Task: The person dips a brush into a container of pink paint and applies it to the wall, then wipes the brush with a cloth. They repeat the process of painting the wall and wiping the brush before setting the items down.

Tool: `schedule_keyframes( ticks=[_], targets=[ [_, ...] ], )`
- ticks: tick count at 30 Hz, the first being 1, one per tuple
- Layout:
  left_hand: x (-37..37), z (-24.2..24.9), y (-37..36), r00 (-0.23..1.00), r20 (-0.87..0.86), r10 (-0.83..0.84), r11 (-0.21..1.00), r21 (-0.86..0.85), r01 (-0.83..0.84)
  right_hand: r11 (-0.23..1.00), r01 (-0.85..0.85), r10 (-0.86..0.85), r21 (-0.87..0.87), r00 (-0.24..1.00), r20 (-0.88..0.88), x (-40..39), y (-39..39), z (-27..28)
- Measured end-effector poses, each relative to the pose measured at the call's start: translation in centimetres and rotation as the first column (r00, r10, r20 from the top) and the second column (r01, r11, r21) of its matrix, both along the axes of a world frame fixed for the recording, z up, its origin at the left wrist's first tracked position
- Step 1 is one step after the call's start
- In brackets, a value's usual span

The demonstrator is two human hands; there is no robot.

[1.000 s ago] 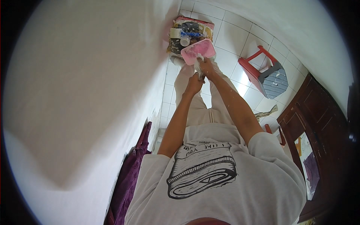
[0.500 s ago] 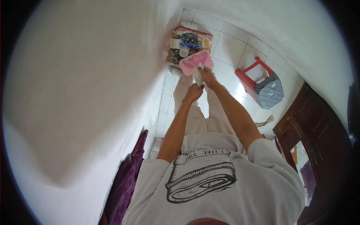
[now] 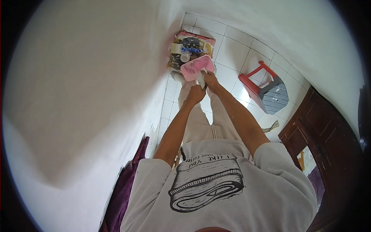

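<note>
My left hand (image 3: 196,94) is closed, its fingers wrapped round the lower end of a crumpled white cloth (image 3: 201,80). A little higher and to the right, my right hand (image 3: 210,78) pinches the same cloth near its upper end. Just beyond the hands is a pink plastic tub (image 3: 189,72) with smeared, powdery marks inside, tilted at the near edge of a paint-stained stand (image 3: 172,62). On that stand lie a whitish jar (image 3: 185,57), a blue-handled tool (image 3: 192,50) and a pale yellow block (image 3: 176,48). The hands partly cover the cloth.
A red and grey plastic stool (image 3: 274,96) lies tipped on the white tiled floor (image 3: 234,44) to the right. A plain white wall (image 3: 85,85) rises close on the left, with purple fabric (image 3: 119,197) low beside it. A dark wooden door (image 3: 320,131) stands at right.
The view has shifted slightly, so the stand, tub and stool appear a little left and lower. My left hand is closer to my right hand; both still hold the cloth.
</note>
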State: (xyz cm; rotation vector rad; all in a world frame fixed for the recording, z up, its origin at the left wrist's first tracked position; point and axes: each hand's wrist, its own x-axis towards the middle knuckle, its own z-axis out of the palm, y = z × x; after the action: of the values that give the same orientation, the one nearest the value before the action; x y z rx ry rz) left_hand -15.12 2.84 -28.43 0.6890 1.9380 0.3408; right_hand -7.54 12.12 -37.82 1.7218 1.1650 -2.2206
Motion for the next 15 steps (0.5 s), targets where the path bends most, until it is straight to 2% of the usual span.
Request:
schedule_keyframes(
  ticks=[4,7,8,9,10,12,13,15],
  targets=[
    [-0.4,0.1,1.1,0.994,-0.01,-0.108,0.991,-0.077,0.107,0.999,-0.031,0.031,-0.007,0.999,0.044,-0.2,0.5,0.8],
    [0.5,-1.3,-0.3,0.978,-0.03,-0.205,0.978,-0.052,0.203,1.0,-0.017,0.016,-0.02,0.998,-0.06,-0.3,1.3,1.4],
    [0.6,-1.3,-0.1,0.964,-0.051,-0.261,0.965,-0.015,0.26,0.996,-0.016,0.021,0.086,0.998,-0.055,-0.5,0.8,1.2],
    [0.5,-1.5,0.2,0.964,-0.053,-0.261,0.965,-0.017,0.261,0.983,-0.016,0.026,0.185,0.998,-0.05,-0.6,0.3,0.9],
    [0.4,-1.7,0.0,0.97,-0.086,-0.227,0.974,-0.019,0.226,0.985,-0.009,0.018,0.172,0.999,-0.051,-0.3,0.0,0.4],
    [0.1,-1.1,-0.4,0.979,-0.141,-0.15,0.988,0.011,0.153,0.999,-0.035,0.034,-0.002,0.988,-0.148,-0.2,0.7,0.2],
    [-0.2,-0.9,0.2,0.976,-0.15,-0.157,0.987,0.015,0.161,1.0,-0.026,0.027,0.004,0.987,-0.155,-0.9,1.0,-0.4],
    [-0.4,2.1,1.3,0.986,-0.092,-0.136,0.976,-0.181,0.117,0.996,-0.051,0.055,0.067,0.997,-0.06,-1.1,-0.4,-1.3]
  ],
)
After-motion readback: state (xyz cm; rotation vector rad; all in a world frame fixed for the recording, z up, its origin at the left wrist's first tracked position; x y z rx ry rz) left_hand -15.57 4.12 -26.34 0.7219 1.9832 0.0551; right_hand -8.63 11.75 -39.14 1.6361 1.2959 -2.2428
